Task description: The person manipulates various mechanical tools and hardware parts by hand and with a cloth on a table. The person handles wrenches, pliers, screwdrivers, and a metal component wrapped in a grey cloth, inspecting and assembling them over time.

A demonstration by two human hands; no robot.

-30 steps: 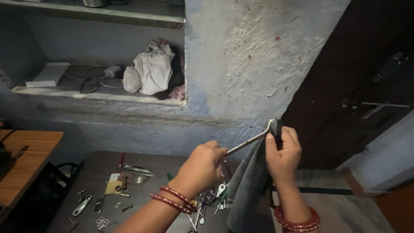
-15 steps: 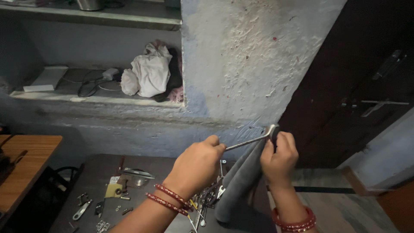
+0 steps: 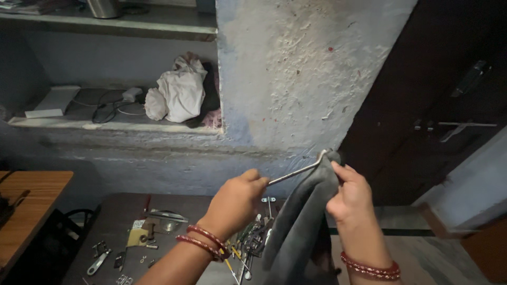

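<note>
Head view. Your left hand point(image 3: 235, 203) is clenched around one end of a thin bent metal rod point(image 3: 296, 171); the rod runs up and to the right from your fist to its hooked end. Your right hand point(image 3: 351, 198) grips a dark grey cloth point(image 3: 301, 221), pressing the cloth's top over the hooked end. The cloth hangs down between your two forearms to the bottom edge of the frame.

Surroundings: directly behind the rod stands a rough plastered wall pillar point(image 3: 296, 74), close to the rod's far end. Left of the pillar, a recessed shelf point(image 3: 121, 124) holds a bundled white cloth point(image 3: 179, 95), a coiled black cable point(image 3: 108, 111) and a flat pale box point(image 3: 53, 100). Right of the pillar, a dark door point(image 3: 438, 95) with a metal latch point(image 3: 459, 126).

Below your left hand, a dark tabletop point(image 3: 116, 221) carries loose tools: a small wrench point(image 3: 97, 261), screwdrivers point(image 3: 248, 243) and small fittings, scattered from the middle to the right edge under your wrist. A wooden surface point(image 3: 29, 206) sits at far left.

Open room: the air between your hands and the tabletop, and bare floor point(image 3: 422, 253) at lower right beside the door.
</note>
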